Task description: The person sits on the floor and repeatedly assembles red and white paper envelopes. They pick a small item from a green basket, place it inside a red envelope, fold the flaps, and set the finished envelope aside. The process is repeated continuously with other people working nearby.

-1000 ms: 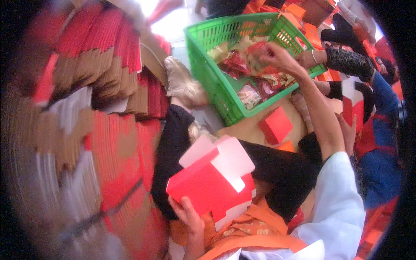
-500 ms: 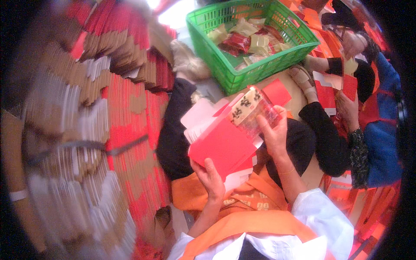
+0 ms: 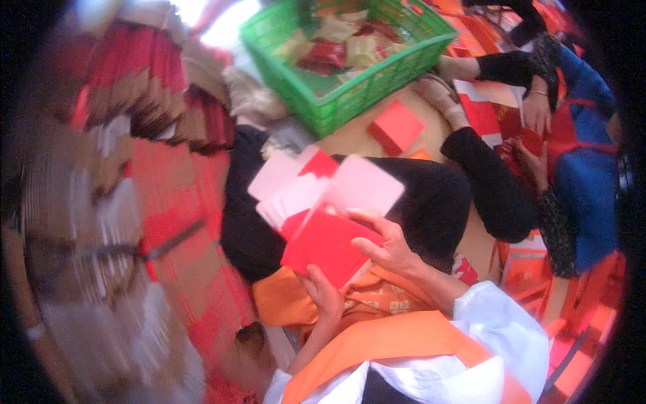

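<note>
Red carton (image 3: 326, 250), held in both hands on the near side of the green crate (image 3: 380, 86), well apart from its wall. Pale flaps (image 3: 367, 185) of the carton: unfolded, on the end toward the crate. Left hand (image 3: 324, 296): narrowed on the carton, at the edge farthest from the crate; fingers partly hidden. Right hand (image 3: 391, 248): part-curled on the carton's right side, with thumb against the red panel and fingers along the flap edge. Carton interior: hidden.

Inside the crate: wrapped packets (image 3: 362, 51), red and cream, loosely heaped. Just off the near wall of the crate, on tan flooring (image 3: 353, 143): blocky red box (image 3: 398, 124). Left of the crate: dense stacks of folded cardboard (image 3: 176, 180), red, brown and white, with a dark strap (image 3: 175, 239) across. Right of the crate: two hands of a co-worker (image 3: 536, 111), close together at a red item (image 3: 531, 140), exact form unclear. Between the crate and the wearer's orange apron (image 3: 383, 340): black trouser legs (image 3: 420, 195), folded beneath the carton.
</note>
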The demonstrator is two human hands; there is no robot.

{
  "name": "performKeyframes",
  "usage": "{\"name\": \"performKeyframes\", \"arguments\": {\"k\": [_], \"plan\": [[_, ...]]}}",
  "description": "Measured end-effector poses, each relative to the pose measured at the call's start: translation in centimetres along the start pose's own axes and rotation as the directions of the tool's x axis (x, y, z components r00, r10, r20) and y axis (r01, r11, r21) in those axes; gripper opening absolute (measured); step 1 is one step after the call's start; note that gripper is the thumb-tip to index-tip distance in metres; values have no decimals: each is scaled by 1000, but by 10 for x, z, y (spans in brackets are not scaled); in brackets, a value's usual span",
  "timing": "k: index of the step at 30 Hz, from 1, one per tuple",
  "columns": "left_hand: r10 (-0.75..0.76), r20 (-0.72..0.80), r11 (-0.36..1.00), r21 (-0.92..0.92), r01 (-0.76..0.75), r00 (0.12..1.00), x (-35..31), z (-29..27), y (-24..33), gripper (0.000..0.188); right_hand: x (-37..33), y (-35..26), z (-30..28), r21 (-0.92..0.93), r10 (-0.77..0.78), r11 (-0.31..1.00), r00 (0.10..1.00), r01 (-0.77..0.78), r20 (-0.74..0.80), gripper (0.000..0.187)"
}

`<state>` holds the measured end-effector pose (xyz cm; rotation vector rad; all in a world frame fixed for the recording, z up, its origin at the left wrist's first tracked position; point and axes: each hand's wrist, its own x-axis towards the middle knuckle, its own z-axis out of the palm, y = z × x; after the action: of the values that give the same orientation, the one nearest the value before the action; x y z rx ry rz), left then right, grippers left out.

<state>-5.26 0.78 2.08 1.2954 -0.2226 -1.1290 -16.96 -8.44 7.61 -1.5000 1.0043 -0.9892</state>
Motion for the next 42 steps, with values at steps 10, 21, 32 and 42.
{"name": "performKeyframes", "arguments": {"k": [10, 21, 32, 42], "plan": [[66, 651, 741, 476, -474, 756, -13, -40, 35, 47, -36, 13, -45, 27, 104, 986, 746, -162, 658, 33], [-171, 509, 819, 549, -165, 844, -18, -62, 41, 23, -81, 33, -8, 54, 121, 988, 947, -143, 297, 10], [100, 164, 983, 137, -123, 981, -39, -39, 25, 20, -88, 19, 13, 679, 348, 689, 938, -251, -6, 16], [180, 438, 848, 386, -364, 881, -31, -45, 34, 29, -76, 17, -8, 164, 104, 971, 928, -171, 357, 31]]}}
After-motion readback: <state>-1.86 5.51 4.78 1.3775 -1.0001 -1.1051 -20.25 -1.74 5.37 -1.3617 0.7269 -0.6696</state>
